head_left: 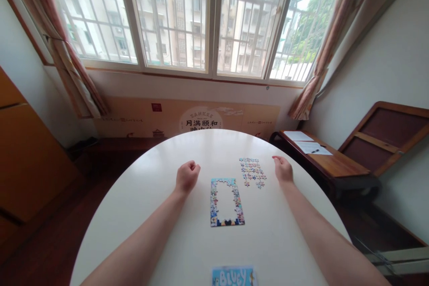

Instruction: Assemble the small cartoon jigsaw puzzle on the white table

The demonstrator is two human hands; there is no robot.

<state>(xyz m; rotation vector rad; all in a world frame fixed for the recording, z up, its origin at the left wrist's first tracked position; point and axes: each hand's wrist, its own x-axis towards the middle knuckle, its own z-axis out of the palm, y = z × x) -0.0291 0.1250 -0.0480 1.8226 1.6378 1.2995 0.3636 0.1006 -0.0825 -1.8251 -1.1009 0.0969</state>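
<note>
On the round white table [161, 174] lies a rectangular jigsaw border [226, 203], colourful, with its middle unfilled. Just beyond it to the right lies a loose patch of several puzzle pieces [252, 172]. My left hand [187, 176] rests on the table left of the border, curled into a fist with nothing visible in it. My right hand [283, 170] rests right of the loose pieces, fingers curled under, close to them but apart. A blue box or card marked "BLUEY" [233, 276] shows at the near table edge.
A wooden side table [335, 165] with white papers [306, 142] and a pen stands at the right, a wooden panel [385, 136] leaning behind it. A large barred window [201, 18] with curtains faces me. A brown cabinet [27, 156] stands at the left.
</note>
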